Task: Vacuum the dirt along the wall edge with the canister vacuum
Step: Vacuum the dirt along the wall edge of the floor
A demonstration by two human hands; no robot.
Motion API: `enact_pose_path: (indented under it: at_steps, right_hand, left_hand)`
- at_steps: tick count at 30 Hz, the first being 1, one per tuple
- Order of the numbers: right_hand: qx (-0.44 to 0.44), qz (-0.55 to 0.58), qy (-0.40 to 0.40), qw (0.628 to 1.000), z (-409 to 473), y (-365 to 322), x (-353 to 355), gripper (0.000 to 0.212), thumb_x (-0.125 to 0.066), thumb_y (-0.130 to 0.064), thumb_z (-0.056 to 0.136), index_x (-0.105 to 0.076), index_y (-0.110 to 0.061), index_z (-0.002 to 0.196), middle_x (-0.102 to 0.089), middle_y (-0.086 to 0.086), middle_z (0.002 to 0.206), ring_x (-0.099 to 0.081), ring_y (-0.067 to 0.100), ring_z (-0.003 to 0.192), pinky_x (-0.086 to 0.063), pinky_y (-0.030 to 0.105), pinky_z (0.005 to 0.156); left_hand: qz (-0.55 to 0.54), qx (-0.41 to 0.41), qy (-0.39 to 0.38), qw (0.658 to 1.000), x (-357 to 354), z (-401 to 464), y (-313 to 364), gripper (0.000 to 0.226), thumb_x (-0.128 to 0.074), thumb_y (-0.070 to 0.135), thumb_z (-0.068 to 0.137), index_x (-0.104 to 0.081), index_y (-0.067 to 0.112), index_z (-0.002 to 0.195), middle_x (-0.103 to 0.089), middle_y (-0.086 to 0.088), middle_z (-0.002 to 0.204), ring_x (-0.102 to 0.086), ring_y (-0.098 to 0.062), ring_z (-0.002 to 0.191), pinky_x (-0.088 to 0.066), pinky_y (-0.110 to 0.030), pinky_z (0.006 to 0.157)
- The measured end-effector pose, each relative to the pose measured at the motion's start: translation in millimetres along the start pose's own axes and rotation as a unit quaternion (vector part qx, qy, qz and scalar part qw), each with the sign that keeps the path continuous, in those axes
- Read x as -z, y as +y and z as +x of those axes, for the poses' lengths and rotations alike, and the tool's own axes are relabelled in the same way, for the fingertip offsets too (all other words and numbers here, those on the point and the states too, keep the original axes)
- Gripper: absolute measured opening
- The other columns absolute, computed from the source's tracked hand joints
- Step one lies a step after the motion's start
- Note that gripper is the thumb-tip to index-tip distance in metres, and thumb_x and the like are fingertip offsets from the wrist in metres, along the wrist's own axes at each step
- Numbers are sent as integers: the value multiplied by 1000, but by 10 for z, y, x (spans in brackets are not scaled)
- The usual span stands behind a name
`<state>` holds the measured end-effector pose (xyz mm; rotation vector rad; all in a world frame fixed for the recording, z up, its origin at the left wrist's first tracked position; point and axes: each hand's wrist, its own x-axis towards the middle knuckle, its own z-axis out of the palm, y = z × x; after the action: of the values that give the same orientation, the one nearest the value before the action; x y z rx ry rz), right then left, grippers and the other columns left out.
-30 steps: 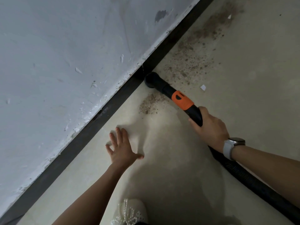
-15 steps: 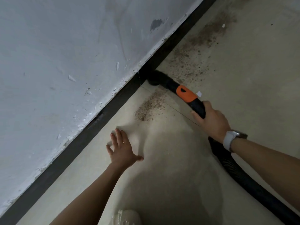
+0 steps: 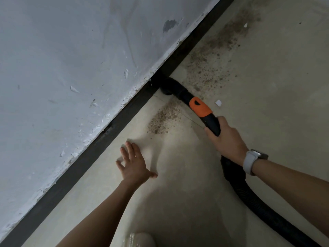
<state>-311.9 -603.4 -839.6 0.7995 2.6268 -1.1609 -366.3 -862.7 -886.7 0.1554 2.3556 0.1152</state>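
A black vacuum hose (image 3: 254, 198) with an orange collar (image 3: 200, 106) runs across the floor from the lower right. Its black nozzle end (image 3: 170, 87) sits against the dark baseboard (image 3: 99, 145). My right hand (image 3: 226, 138) grips the hose just behind the orange collar. Brown dirt (image 3: 163, 118) lies in a patch on the floor just left of the hose. More dirt (image 3: 219, 54) spreads along the wall edge beyond the nozzle. My left hand (image 3: 132, 163) rests flat on the floor with fingers spread, near the baseboard.
A scuffed white wall (image 3: 74, 68) rises above the baseboard. A small white scrap (image 3: 218, 103) lies on the beige floor right of the collar, another scrap (image 3: 245, 25) farther up. A pale shoe (image 3: 140, 239) shows at the bottom edge.
The nozzle has slid forward along the floor to the baseboard, past the small dirt patch. My right hand followed it. My left hand stays flat in place.
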Motion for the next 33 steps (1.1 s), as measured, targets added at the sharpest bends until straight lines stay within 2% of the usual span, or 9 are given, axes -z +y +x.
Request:
enact_pose_path:
  at_steps: [7,12,14,16,19,23,26,30,33]
  right_hand:
    - [28,-60,-36,997,-39,-116,48,38,-54,-40,91,-41,-10,112,-58,7,75,-60,30,66,-47,38,59]
    - [36,-50,-26,998,330,-421,-51,72,-55,-47,89,-19,-18,144,-56,0,90,-55,23,76,-43,34,67]
    - [17,-91,-32,995,421,-486,-116,61,-54,-48,89,-31,-19,138,-60,4,100,-57,26,81,-46,35,71]
    - [14,-128,-20,992,418,-511,-142,45,-52,-46,90,-44,-18,124,-61,4,89,-53,24,71,-41,31,62]
    - [60,-145,-16,987,247,-497,-148,37,-50,-45,90,-48,-20,116,-54,-3,72,-51,21,61,-37,29,54]
    - [145,-195,-52,969,-175,-370,-129,47,-50,-51,89,-41,-25,127,-64,1,92,-59,24,72,-46,32,61]
    - [185,-239,-66,951,-414,-251,-156,49,-42,-55,89,-36,-28,129,-62,0,90,-57,21,68,-44,30,59]
    - [188,-283,-82,937,-425,-153,-183,51,-42,-55,90,-32,-29,133,-62,2,94,-54,22,67,-39,29,58]
    - [147,-270,-31,951,-223,-81,-26,50,-48,-53,89,-39,-28,130,-65,7,97,-62,32,79,-37,30,59]
  left_hand:
    - [5,-5,10,1000,-12,1,-27,133,-79,47,69,21,5,146,34,-11,152,28,-33,140,0,-59,113]
    - [-1,-8,7,1000,7,-6,-25,133,-78,46,69,23,5,145,34,-12,151,29,-34,139,0,-59,113]
    - [0,-12,8,1000,2,-11,-42,133,-78,48,70,24,5,145,35,-11,151,29,-33,139,0,-59,113]
    - [1,-15,8,1000,-6,-17,-65,134,-77,50,69,24,6,145,35,-11,151,30,-31,139,0,-57,113]
    - [-5,-20,12,1000,-21,-15,-85,133,-77,50,69,24,6,145,35,-10,151,30,-31,139,2,-56,113]
    - [-12,-19,23,999,-45,-14,-94,133,-77,50,69,22,8,146,34,-8,152,29,-29,140,3,-55,113]
    - [-6,-16,28,999,-54,-6,-95,132,-77,51,68,19,8,147,32,-8,153,28,-29,140,2,-55,114]
    - [-3,-14,29,999,-49,-12,-97,132,-77,51,68,20,8,147,32,-8,153,27,-28,141,1,-54,114]
    - [-4,-15,25,1000,-44,-13,-92,134,-77,50,68,22,8,146,33,-8,152,28,-29,140,2,-54,114]
